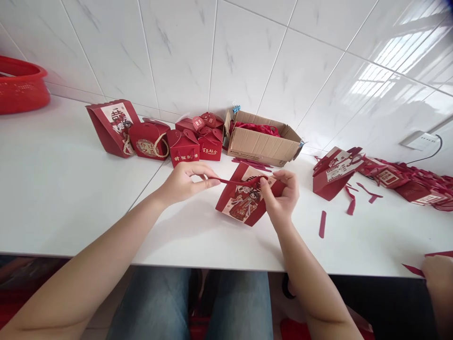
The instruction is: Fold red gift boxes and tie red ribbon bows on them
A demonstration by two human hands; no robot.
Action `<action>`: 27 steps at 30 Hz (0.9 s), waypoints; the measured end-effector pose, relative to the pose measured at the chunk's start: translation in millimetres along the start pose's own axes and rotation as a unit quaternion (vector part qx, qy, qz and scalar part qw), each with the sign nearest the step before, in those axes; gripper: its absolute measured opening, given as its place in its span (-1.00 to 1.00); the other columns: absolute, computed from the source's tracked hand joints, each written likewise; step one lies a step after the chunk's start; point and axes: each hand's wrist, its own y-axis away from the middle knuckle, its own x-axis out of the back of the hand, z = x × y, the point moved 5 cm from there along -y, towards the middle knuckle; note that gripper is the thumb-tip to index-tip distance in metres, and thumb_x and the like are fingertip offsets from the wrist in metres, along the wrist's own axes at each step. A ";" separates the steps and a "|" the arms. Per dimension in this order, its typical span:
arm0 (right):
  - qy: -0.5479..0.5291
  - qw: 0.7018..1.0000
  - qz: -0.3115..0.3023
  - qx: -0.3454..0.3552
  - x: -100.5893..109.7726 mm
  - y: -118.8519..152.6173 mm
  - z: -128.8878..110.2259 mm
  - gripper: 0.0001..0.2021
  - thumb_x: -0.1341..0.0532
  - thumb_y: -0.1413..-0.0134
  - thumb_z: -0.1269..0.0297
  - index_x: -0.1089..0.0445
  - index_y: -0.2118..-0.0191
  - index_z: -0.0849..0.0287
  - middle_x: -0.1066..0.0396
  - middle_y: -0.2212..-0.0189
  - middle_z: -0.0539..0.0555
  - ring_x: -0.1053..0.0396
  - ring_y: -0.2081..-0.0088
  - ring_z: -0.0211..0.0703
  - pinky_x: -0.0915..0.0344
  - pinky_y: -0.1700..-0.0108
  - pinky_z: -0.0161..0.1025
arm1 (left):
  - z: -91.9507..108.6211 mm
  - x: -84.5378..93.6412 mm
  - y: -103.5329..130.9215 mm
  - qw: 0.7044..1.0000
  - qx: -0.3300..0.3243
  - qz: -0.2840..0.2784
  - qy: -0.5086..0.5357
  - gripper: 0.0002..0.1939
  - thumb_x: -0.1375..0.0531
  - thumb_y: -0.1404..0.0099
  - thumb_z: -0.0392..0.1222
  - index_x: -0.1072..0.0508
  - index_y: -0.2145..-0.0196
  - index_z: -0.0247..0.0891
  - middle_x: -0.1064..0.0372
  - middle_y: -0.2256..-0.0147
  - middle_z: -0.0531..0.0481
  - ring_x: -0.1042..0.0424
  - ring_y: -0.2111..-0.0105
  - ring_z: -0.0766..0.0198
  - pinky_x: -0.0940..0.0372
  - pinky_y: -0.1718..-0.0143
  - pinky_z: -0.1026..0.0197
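Note:
A red gift box (244, 203) with a printed figure on its pale panel stands on the white table in front of me. Across its upper part runs a thin red ribbon (231, 182). My left hand (189, 182) pinches the ribbon's left end between thumb and fingers, to the left of the box. At the box's upper right, my right hand (281, 191) is closed, its thumb pressing on the ribbon near the box's top edge. The right fingers are partly behind the box, so whether they also grip the box is hidden.
Behind stands a cardboard box (264, 148) of red ribbons. Several finished red boxes (184, 146) line the wall at left, beyond them a red basket (23, 87). Another gift box (332, 174), ribbon scraps (322, 224) and a person's hand (439, 278) are at right.

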 end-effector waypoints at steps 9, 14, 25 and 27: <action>-0.117 0.988 -0.099 0.019 -18.4 18.3 -26.1 -0.74 -0.29 0.04 0.43 -0.23 0.25 0.08 -0.36 0.44 -0.06 -0.36 0.46 -0.27 -0.33 0.43 -0.30 | 31.0 19.3 -19.5 0.981 -0.049 0.109 0.152 -0.89 -0.29 -0.21 -0.17 -0.53 0.43 -0.24 -0.41 0.48 0.03 -0.39 0.44 0.33 -0.36 0.39 0.19; -0.173 0.979 -0.055 -0.094 -14.4 15.8 -25.3 -0.75 -0.31 0.00 0.35 -0.17 0.32 0.07 -0.33 0.47 -0.09 -0.33 0.47 -0.31 -0.31 0.41 -0.33 | 93.2 16.1 -16.1 0.966 -0.222 0.130 0.010 -0.91 -0.26 -0.19 -0.39 -0.50 0.45 -0.28 -0.42 0.51 0.06 -0.37 0.53 0.42 -0.25 0.59 0.33; -0.204 0.972 -0.042 -0.111 -13.2 19.6 -28.4 -0.75 -0.32 0.03 0.35 -0.19 0.32 0.08 -0.30 0.47 -0.09 -0.31 0.46 -0.30 -0.28 0.40 -0.32 | 91.8 26.6 31.0 0.935 -0.244 0.230 -0.115 -0.82 -0.30 0.01 -0.53 -0.43 0.53 -0.31 -0.33 0.60 0.13 -0.28 0.62 0.44 -0.15 0.67 0.33; -0.190 0.975 -0.046 -0.106 -13.4 20.1 -29.8 -0.76 -0.31 0.02 0.35 -0.19 0.32 0.08 -0.30 0.48 -0.09 -0.30 0.47 -0.30 -0.28 0.41 -0.32 | 92.8 23.3 40.7 0.931 -0.271 0.205 -0.133 -0.80 -0.29 0.03 -0.55 -0.45 0.50 -0.30 -0.38 0.57 0.10 -0.36 0.60 0.39 -0.26 0.65 0.31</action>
